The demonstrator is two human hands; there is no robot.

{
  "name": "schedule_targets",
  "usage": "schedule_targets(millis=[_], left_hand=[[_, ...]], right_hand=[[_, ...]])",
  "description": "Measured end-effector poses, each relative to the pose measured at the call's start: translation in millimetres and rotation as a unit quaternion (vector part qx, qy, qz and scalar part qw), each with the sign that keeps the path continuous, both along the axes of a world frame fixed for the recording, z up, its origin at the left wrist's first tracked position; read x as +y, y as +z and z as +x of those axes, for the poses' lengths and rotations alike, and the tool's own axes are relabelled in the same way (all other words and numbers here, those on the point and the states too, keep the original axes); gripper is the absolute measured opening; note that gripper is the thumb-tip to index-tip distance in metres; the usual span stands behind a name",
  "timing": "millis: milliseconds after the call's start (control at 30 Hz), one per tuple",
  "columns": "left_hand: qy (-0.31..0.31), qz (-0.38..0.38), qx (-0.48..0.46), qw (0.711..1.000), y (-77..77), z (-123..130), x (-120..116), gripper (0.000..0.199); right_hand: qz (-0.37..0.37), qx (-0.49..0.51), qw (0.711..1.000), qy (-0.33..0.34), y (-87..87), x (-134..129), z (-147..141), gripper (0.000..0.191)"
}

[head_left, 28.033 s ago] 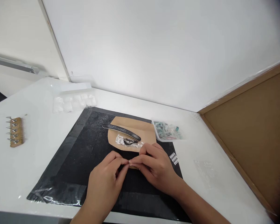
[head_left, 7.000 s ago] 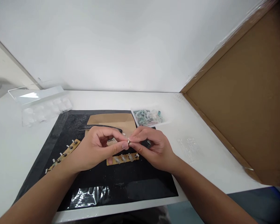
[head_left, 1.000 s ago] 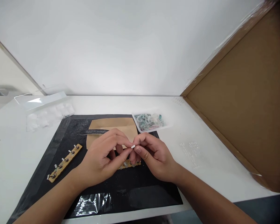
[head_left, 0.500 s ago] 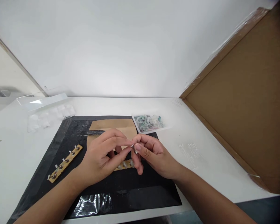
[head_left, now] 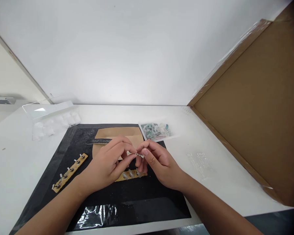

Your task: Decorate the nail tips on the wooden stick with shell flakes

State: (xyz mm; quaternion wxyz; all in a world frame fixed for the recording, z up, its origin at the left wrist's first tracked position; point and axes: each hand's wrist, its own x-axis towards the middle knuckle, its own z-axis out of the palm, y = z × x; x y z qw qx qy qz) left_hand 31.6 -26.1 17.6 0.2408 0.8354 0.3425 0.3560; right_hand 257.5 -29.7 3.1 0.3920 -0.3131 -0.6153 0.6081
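My left hand (head_left: 115, 160) and my right hand (head_left: 159, 163) meet above the black mat (head_left: 147, 212). Both pinch a small, thin silvery piece (head_left: 140, 155) between their fingertips; its exact kind is too small to make out. Just below the hands lies a tan strip (head_left: 120, 178) with several clear nail tips (head_left: 131, 173) on it, partly covered by my left hand. Left of my left wrist, a second tan strip (head_left: 74, 168) carries several dark round stands with small pale tabs. Behind my left hand, a black nail file (head_left: 99, 141) rests on brown paper (head_left: 117, 131).
A white tray (head_left: 142, 132) full of clear and greenish nail tips stands behind my right hand. Clear plastic cases (head_left: 55, 122) lie at the back left. Small clear pieces (head_left: 198, 161) lie on the white table at right. A cardboard panel (head_left: 250, 107) borders the right side.
My right hand's lower fingers have curled in, uncovering more of the near strip. The silvery piece now shows more lengthwise between the fingertips. The view has shifted slightly.
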Motion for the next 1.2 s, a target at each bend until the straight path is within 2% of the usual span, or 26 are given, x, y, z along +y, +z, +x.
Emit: schedule_targets(millis=[133, 233, 367, 567, 667, 800, 1033, 1200], left_hand=[[0.017, -0.056, -0.012, 0.998, -2.2, 1, -1, 0.01], [0.018, -0.095, -0.044, 0.994, -3.5, 5, -2, 0.012], [0.016, -0.183, -0.104, 0.977, -4.1, 11, -5, 0.015], [0.021, -0.299, -0.163, 0.94, -1.9, 16, -8, 0.022], [0.018, -0.337, -0.184, 0.923, -0.3, 17, -8, 0.025], [0.005, -0.375, -0.209, 0.903, 2.8, 17, -9, 0.03], [0.027, -0.381, -0.191, 0.904, -1.2, 15, -10, 0.036], [0.042, -0.362, -0.182, 0.913, -1.9, 16, -10, 0.031]], right_hand=[[0.1, -0.055, 0.993, -0.013, -1.8, -1, 3, 0.027], [0.194, -0.119, 0.971, -0.069, -4.2, 0, 2, 0.021], [0.266, -0.148, 0.944, -0.129, -6.2, 2, 2, 0.012], [0.369, -0.238, 0.891, -0.113, -5.6, 6, 7, 0.006], [0.392, -0.247, 0.883, -0.082, -3.9, 8, 9, 0.008], [0.391, -0.221, 0.891, -0.072, -1.1, 9, 10, 0.011], [0.382, -0.185, 0.902, -0.082, -1.7, 9, 7, 0.011], [0.388, -0.187, 0.899, -0.076, -2.4, 10, 6, 0.011]])
